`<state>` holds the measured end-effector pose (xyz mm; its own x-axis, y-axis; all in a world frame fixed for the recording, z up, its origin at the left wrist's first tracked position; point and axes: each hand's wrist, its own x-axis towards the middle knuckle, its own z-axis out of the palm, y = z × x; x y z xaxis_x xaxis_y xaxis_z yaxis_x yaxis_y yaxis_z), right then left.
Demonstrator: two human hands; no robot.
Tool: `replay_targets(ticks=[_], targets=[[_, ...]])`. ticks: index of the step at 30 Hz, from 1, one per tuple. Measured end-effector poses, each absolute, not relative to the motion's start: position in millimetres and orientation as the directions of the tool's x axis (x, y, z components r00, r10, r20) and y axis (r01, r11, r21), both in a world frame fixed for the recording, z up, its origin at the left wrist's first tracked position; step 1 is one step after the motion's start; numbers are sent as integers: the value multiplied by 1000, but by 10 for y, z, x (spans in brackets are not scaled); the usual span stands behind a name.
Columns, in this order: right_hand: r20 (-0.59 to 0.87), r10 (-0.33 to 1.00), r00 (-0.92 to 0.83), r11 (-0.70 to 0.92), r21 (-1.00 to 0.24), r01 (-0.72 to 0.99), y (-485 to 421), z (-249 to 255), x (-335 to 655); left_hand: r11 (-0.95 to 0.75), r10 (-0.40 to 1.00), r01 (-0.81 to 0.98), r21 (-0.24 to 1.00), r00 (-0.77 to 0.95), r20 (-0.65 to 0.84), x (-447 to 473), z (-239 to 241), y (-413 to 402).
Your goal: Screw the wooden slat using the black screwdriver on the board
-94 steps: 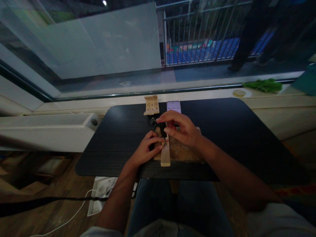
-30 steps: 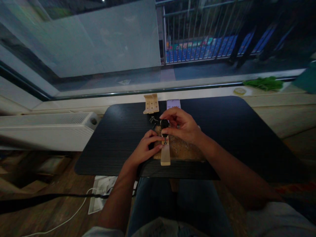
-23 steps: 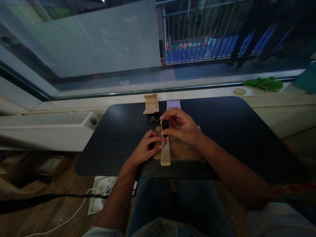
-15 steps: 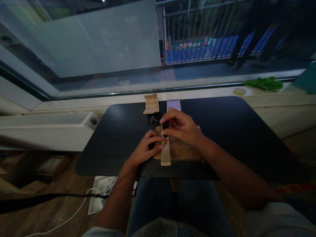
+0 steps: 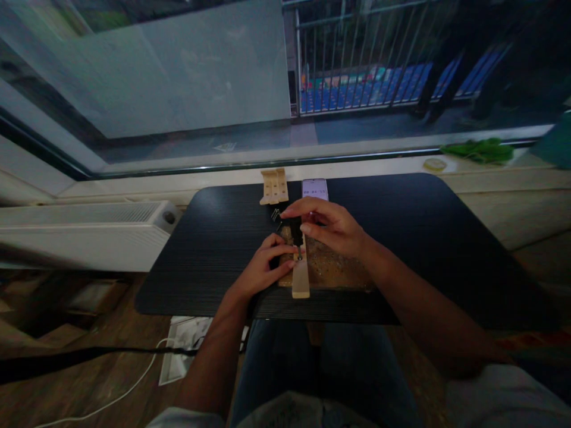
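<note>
A pale wooden strip (image 5: pixel 300 285) lies lengthwise over a worn brown board (image 5: pixel 339 270), its near end reaching past the board's front edge. My left hand (image 5: pixel 263 264) presses the strip's left side, thumb and forefinger closed close around a small metal screw head (image 5: pixel 300 258). Above it stands an upright screwdriver (image 5: pixel 296 230) with a black handle, its tip down at the screw. The fingers of my right hand (image 5: pixel 330 229) are curled about the top of that handle, the thumb on its right side.
Several loose screws (image 5: pixel 275 215) lie beyond the board. A wooden piece with holes (image 5: pixel 273 185) and a phone (image 5: pixel 314 188) showing digits sit at the black table's (image 5: pixel 214 249) far edge. Behind are a window sill with green leaves (image 5: pixel 479 151) and a radiator (image 5: pixel 84 238) at left.
My right fingers have shifted around the screwdriver handle, and more of the handle shows. My left hand stays on the strip.
</note>
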<state>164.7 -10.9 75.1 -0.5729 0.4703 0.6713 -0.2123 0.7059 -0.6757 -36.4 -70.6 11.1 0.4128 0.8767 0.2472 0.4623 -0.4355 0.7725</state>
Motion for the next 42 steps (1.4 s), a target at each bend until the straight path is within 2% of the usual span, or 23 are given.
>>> replay_targets(ticks=[6,14,19,24,32,42], targets=[[574,527,-626,574,-784,-235,-107,734,1652,-444,873,453,773,414,259,-355,138,-710],[587,492,-643,455,-803,-385,-127,727,1614,-437,876,462,772,413,248,-360,147,-709],[600,485,-636,485,-790,-375,-144,745,1608,-439,877,467,768,410,251,-358,137,-705],[580,511,-634,559,-785,-268,-158,774,1616,-436,879,462,773,404,254,-367,112,-702],[643,508,-573,710,-690,-145,-179,795,1622,-424,883,472,773,405,237,-365,113,-704],[652,549,-524,721,-686,-99,-196,788,1609,-460,865,453,764,421,272,-384,74,-699]])
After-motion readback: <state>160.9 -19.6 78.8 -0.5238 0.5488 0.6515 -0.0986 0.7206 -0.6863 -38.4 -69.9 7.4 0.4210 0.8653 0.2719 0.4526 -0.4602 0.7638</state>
